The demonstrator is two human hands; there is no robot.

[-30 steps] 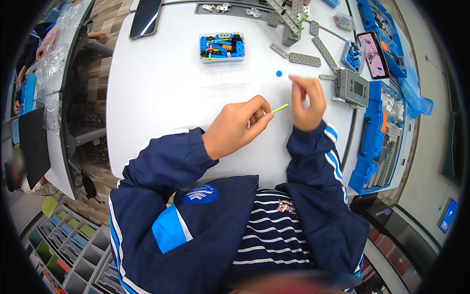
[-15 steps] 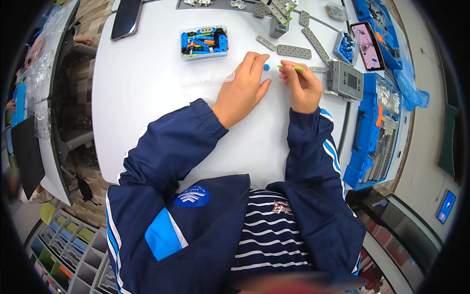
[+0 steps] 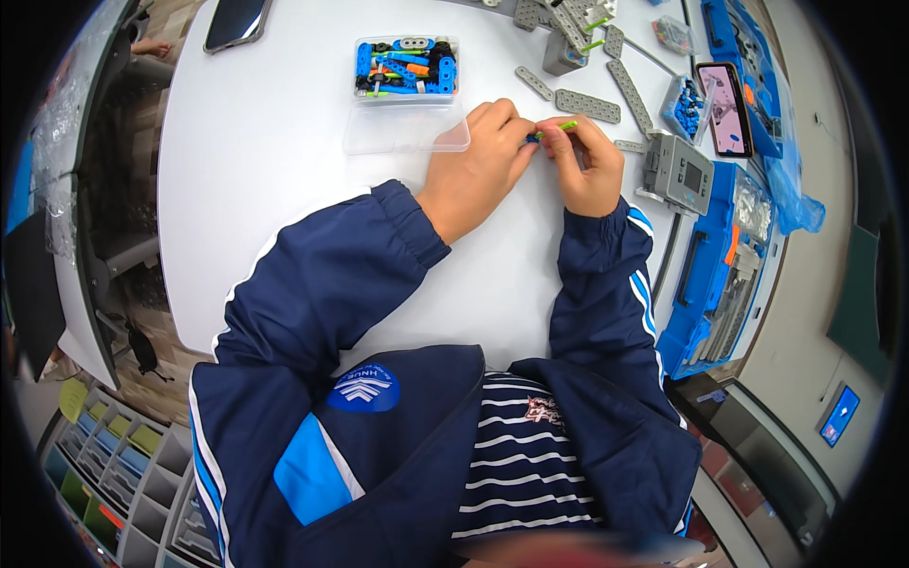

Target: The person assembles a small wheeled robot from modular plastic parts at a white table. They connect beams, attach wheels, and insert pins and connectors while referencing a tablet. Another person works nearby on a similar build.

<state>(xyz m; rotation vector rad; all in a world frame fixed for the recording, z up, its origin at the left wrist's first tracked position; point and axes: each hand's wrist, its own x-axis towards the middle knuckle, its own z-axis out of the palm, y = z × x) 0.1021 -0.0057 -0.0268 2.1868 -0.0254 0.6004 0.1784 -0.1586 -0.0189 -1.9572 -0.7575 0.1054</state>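
My left hand [image 3: 478, 163] is closed, with its thumb and fingers pinching a small blue gear [image 3: 532, 138] that is mostly hidden. Beside it, my right hand [image 3: 589, 163] pinches a bright green rod [image 3: 568, 125] between thumb and fingers. The rod's inner end meets the gear; whether it has entered the hole I cannot tell. Just left of my hands stands a clear plastic box [image 3: 407, 100] of blue, black, green and orange building parts. Its open lid [image 3: 398, 135] lies flat toward me, close to my left hand.
Grey perforated beams [image 3: 587, 106] lie beyond my right hand, near a partly built grey assembly [image 3: 566, 52]. A grey controller with a screen [image 3: 678, 174], a small box of blue pins [image 3: 684, 106] and a lit phone [image 3: 725, 109] stand right. A blue case [image 3: 686, 317] borders the table; a dark phone [image 3: 237, 21] lies far left.
My hands have come together. The blue gear, which lay on the table beside my left fingertips, is now pinched and lifted against the green rod. The view has shifted slightly.
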